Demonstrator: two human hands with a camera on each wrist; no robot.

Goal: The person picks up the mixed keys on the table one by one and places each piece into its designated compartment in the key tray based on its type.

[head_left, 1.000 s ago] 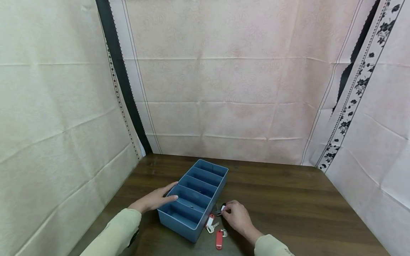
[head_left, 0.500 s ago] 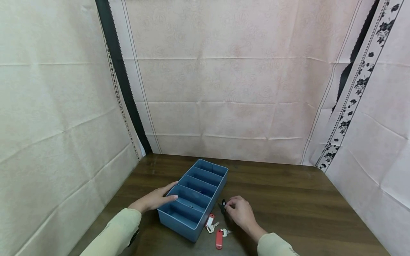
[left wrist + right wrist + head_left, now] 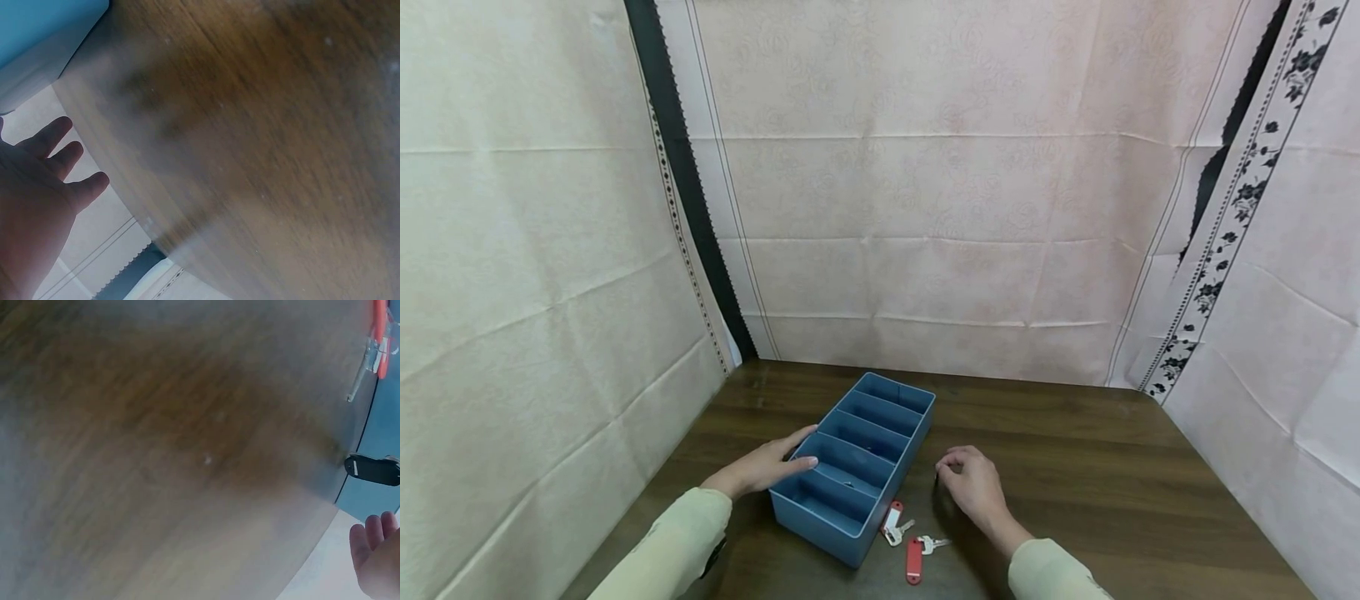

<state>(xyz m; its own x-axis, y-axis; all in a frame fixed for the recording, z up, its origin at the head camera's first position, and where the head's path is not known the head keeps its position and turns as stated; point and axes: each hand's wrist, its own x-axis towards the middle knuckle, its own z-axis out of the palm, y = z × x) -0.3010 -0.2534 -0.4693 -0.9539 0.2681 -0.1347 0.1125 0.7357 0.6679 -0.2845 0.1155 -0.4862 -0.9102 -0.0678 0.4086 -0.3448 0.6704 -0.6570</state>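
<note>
A blue tray [image 3: 820,533] with several compartments stands at an angle on the table. My left hand [image 3: 762,468] rests at its left rim, thumb over the edge; the left wrist view shows three fingers of this hand [image 3: 37,200] spread and fairly straight beside the tray [image 3: 47,50]. Right of the tray, my right hand [image 3: 976,490] has thumb and forefinger together above the table. A black key tag [image 3: 373,470] shows past the raised fingers of that hand [image 3: 381,556] in the right wrist view, pinched by fingertips outside that frame.
Two keys with red tags lie on the brown table [image 3: 1075,500]: one red tag [image 3: 892,517] against the tray's right side, the other red tag [image 3: 913,562] nearer the front. Pale cloth [image 3: 925,250] hangs behind and at both sides.
My right hand has moved right and slightly away from me with the black tag, off from the tray. My left hand and the tray have stayed in place.
</note>
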